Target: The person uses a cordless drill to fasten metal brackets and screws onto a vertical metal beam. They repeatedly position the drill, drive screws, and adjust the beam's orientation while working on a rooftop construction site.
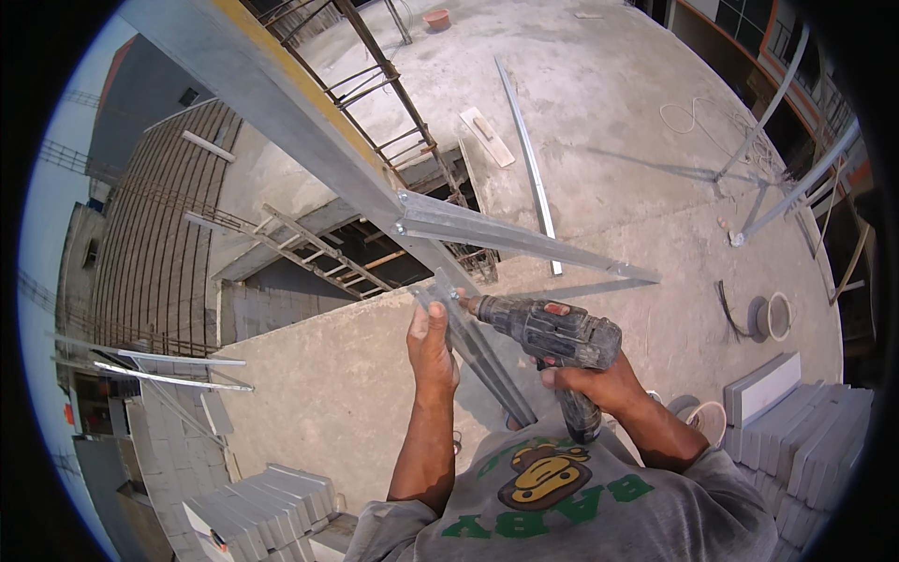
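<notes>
My right hand (582,379) is wrapped round the grip of a dusty black cordless drill (562,332), which points left. The drill's tip reaches a screw head on a galvanized steel channel (482,361); whether it touches I cannot tell. Fingers closed, my left hand (432,351) holds the upper end of this channel, thumb up beside the drill tip. That end lies against a long steel beam (309,117) slanting down from the upper left. Farther up, a second steel brace (524,239) is joined to the beam by screws and runs off to the right.
Beyond the beam, a floor opening (365,248) holds a ladder (323,248) and rebar. Stacked grey blocks stand at lower right (796,431) and lower left (262,515). A loose steel profile (529,169) and a trowel board (487,138) lie on the concrete.
</notes>
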